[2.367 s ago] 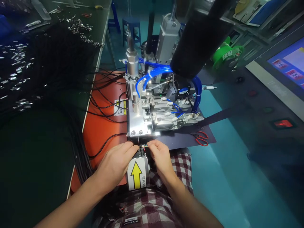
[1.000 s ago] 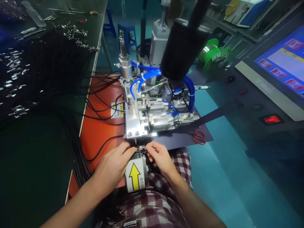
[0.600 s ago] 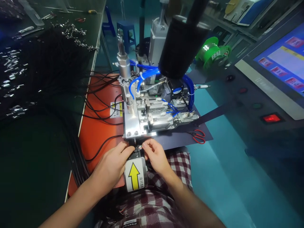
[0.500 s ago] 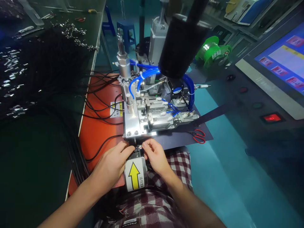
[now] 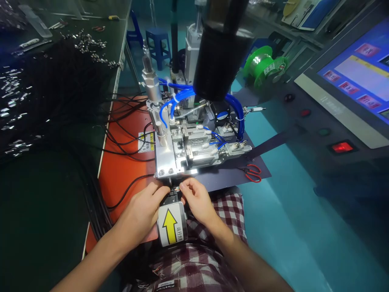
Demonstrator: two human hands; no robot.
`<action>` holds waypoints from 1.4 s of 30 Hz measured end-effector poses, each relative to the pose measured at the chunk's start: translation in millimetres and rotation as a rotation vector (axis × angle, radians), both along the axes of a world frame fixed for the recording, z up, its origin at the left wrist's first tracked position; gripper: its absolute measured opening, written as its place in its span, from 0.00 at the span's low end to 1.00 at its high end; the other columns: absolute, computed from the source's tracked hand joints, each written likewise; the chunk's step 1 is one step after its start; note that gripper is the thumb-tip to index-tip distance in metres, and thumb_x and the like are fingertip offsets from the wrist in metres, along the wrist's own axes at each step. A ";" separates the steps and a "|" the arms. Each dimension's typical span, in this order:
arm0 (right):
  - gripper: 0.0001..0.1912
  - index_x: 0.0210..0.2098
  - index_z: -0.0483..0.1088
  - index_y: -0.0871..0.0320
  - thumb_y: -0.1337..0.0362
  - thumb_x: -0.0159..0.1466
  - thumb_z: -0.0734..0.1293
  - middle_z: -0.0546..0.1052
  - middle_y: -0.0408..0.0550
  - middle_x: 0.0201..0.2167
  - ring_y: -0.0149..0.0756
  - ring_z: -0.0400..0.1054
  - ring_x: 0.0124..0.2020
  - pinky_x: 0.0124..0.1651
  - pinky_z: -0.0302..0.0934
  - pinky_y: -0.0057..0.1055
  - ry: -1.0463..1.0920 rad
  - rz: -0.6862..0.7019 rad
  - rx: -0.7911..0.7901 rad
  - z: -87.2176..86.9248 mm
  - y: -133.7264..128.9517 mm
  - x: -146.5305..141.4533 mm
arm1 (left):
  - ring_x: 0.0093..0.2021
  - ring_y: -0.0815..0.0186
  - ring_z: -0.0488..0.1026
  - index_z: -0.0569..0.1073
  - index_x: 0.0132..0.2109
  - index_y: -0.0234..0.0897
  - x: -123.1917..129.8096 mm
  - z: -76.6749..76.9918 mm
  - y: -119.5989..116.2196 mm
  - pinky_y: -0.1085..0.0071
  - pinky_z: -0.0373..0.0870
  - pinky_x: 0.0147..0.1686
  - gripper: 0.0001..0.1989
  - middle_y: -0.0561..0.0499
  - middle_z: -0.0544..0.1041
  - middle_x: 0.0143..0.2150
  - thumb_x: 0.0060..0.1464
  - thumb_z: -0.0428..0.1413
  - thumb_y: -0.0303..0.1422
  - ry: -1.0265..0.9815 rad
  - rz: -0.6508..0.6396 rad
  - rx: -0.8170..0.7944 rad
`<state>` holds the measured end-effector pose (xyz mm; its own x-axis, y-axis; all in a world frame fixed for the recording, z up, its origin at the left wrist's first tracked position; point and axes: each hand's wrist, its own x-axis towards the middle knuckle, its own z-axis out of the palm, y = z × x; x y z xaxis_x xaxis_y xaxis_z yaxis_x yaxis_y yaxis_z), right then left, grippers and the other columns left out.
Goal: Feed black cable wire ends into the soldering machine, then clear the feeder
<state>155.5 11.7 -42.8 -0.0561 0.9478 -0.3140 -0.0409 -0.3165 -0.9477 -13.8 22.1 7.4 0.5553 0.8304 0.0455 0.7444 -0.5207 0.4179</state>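
I watched thin wires (image 5: 176, 189) run left to right below frame centre, between the half-curled left hand (image 5: 145, 207), its hold hidden, and the right hand (image 5: 197, 200), pinching their tips.

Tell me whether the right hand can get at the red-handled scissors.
Probably yes: nothing visible stands between the right hand and the red-handled scissors, though it seems to be pinching thin wires.

The machine (image 5: 199, 154) is gleaming in smooth metal, the tubes (image 5: 240, 115) and spool (image 5: 258, 69) are looking like glossy plastic, and the cloth (image 5: 197, 259) is appearing matt and creased.
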 end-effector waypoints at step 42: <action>0.17 0.26 0.62 0.57 0.49 0.57 0.65 0.66 0.37 0.17 0.29 0.58 0.20 0.29 0.53 0.29 0.205 0.022 -0.063 0.1 0.8 -2.7 | 0.50 0.53 0.67 0.60 0.62 0.36 -12.5 -16.1 -84.5 0.54 0.69 0.45 0.23 0.40 0.66 0.55 0.61 0.41 0.34 0.238 0.521 0.144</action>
<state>152.7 12.5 -42.7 -0.1456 0.9245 -0.3523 -0.2235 -0.3776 -0.8986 -26.3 -62.4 -8.7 0.0848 0.9912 0.1020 0.9819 -0.1005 0.1605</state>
